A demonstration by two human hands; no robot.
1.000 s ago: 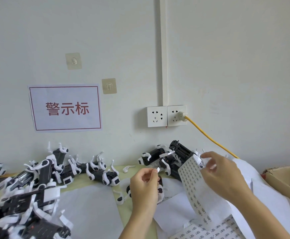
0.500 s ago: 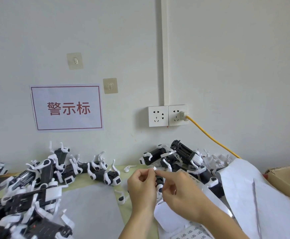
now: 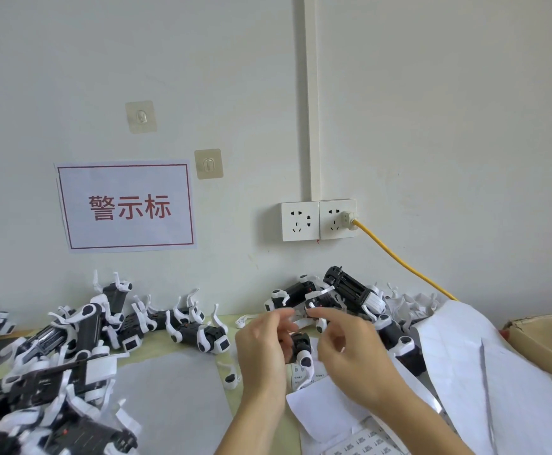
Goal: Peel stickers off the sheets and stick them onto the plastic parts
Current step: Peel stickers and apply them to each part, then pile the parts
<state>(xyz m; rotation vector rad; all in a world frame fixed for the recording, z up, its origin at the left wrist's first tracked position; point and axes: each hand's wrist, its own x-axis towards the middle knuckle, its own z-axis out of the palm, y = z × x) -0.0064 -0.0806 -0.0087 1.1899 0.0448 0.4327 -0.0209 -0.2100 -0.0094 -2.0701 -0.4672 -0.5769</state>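
Black-and-white plastic part (image 3: 301,348) gripped by left hand (image 3: 263,353); right hand (image 3: 353,359) fingers pinch small sticker (image 3: 307,311).

Left hand (image 3: 261,349) and right hand (image 3: 350,353) bare, no rings, forearms bare, no sleeves visible

A black-and-white plastic part (image 3: 301,351) stands upright above the sticker sheets (image 3: 363,443), small sticker (image 3: 301,312) over it.

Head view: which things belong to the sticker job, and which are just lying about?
Job:
- left hand, gripping the black-and-white plastic part
- right hand, fingers at the sticker
- sticker sheets
- piles of plastic parts

Lying about:
- wall sign
- sockets
- yellow cable
- cardboard box
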